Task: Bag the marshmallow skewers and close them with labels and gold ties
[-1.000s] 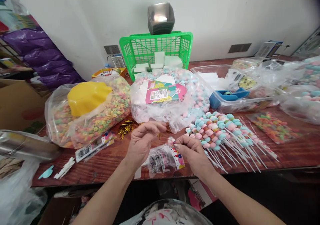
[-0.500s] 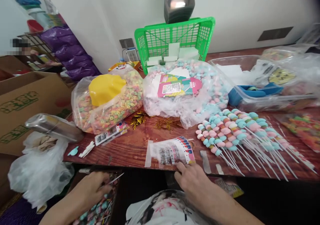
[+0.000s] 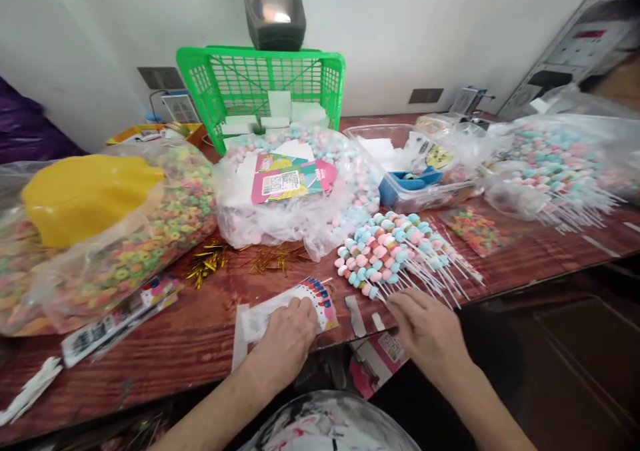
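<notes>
Plastic packets (image 3: 323, 304) under left hand (image 3: 290, 332).

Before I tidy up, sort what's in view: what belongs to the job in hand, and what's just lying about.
Likely in use:
printed packet, under the left hand
candy sticks, nearest the right hand
gold strips, perhaps; loose beyond the packet

Apparently just lying about:
yellow bowl, on the bag of candy rings
white bundle, near the table edge
metal container, above the green basket

My left hand (image 3: 290, 333) lies palm down inside the table's (image 3: 200, 324) near edge, fingers curled; my right hand (image 3: 431, 327) reaches over that edge, fingers bent, both forearms slanting inward
</notes>
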`<move>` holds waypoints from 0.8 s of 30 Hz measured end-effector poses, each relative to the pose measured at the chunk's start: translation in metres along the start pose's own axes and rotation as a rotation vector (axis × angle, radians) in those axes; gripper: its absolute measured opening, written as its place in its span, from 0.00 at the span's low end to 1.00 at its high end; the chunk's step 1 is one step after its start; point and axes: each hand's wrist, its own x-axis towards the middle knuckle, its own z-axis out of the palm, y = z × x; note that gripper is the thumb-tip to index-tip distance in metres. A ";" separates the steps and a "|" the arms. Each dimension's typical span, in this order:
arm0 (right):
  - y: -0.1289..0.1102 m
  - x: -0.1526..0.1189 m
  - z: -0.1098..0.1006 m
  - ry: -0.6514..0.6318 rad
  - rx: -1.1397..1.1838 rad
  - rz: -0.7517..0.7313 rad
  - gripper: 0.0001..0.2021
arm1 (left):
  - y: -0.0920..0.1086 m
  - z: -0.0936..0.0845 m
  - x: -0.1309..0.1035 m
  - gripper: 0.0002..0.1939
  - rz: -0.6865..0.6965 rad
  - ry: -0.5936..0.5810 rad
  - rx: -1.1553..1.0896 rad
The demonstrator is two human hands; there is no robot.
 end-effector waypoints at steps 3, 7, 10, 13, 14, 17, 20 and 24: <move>0.039 -0.011 -0.019 0.214 -0.126 0.049 0.05 | -0.002 0.005 -0.008 0.21 -0.014 0.005 0.010; 0.061 0.017 -0.034 0.132 -0.367 0.105 0.08 | -0.001 0.012 -0.009 0.21 0.029 0.036 0.036; 0.065 0.055 -0.032 -0.231 -0.554 0.221 0.12 | 0.002 0.019 -0.001 0.21 0.049 0.073 0.116; 0.066 0.081 -0.020 -0.384 -0.593 0.259 0.11 | 0.007 0.024 0.005 0.17 0.018 0.127 0.208; 0.067 0.085 -0.015 -0.393 -0.597 0.269 0.10 | 0.007 0.025 0.006 0.15 0.011 0.139 0.226; 0.071 0.090 -0.004 -0.414 -0.616 0.310 0.08 | 0.004 0.026 0.007 0.12 0.006 0.184 0.203; 0.074 0.090 -0.002 -0.394 -0.629 0.343 0.07 | -0.004 0.028 0.004 0.11 -0.027 0.254 0.102; 0.074 0.088 -0.018 -0.343 -0.638 0.364 0.10 | -0.008 0.031 0.001 0.08 -0.115 0.317 0.000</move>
